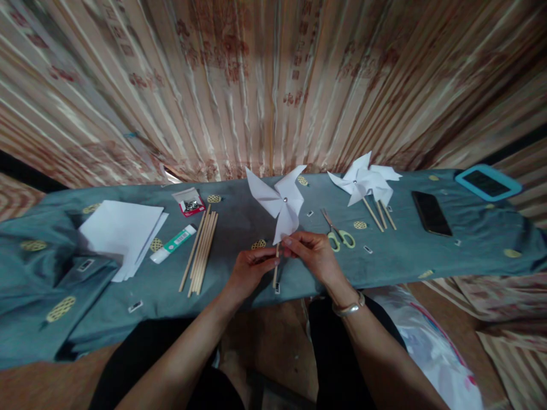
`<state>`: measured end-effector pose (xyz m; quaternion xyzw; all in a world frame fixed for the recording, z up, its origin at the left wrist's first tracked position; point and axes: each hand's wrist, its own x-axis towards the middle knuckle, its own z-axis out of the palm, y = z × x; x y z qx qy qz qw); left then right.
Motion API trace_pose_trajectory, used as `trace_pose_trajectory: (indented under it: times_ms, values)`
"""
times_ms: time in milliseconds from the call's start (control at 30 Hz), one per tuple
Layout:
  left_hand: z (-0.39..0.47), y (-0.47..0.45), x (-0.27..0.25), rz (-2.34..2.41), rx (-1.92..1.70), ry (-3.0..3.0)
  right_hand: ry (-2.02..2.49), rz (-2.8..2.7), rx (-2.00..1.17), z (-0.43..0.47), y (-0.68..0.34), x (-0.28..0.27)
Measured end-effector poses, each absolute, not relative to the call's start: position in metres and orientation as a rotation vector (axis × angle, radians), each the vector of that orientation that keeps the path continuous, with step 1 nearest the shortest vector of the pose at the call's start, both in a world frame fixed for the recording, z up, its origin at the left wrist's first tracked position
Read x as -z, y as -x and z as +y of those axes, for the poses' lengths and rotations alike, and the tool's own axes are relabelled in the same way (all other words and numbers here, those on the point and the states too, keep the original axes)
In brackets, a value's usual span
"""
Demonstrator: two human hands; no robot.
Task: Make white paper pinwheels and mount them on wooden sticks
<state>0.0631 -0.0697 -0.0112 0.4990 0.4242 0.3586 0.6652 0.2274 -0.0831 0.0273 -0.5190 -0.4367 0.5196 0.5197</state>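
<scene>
A white paper pinwheel (pixel 282 209) on a thin wooden stick stands upright in front of me, a round silver pin at its centre. My left hand (pixel 252 270) pinches the stick below the blades. Closed at the lowest blade and the top of the visible stick is my right hand (pixel 314 253), which wears a silver bracelet at the wrist. Just past the right hand lie scissors (pixel 339 233) with light green handles. To the left are several loose wooden sticks (pixel 203 250) and an opened small red and white box of metal pins (pixel 189 202).
Finished pinwheels (pixel 363 179) lie at the back right, beside a dark phone (pixel 431 213) and a blue-framed tablet (pixel 488 182). White paper sheets (pixel 122 230) and a glue stick (pixel 173 245) are at the left. A grey-green patterned cloth (pixel 397 256) covers the narrow table before a curtain.
</scene>
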Motion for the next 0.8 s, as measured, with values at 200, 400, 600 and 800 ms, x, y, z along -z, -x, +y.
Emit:
trace_pose_trajectory:
  times_ms: [200, 400, 600, 800]
  values:
    - [-0.072, -0.064, 0.008, 1.037, -0.799, -1.030, 1.248, -0.831, -1.026, -0.078, -0.270, -0.029]
    - [-0.074, -0.064, 0.001, 1.024, -0.762, -1.012, 1.264, -0.752, -0.883, -0.068, -0.285, -0.015]
    - [-0.076, -0.063, -0.007, 0.975, -0.693, -0.964, 1.215, -0.748, -1.018, -0.062, -0.281, -0.010]
    - [-0.077, -0.062, -0.009, 0.991, -0.701, -0.971, 1.240, -0.818, -1.107, -0.065, -0.276, -0.012]
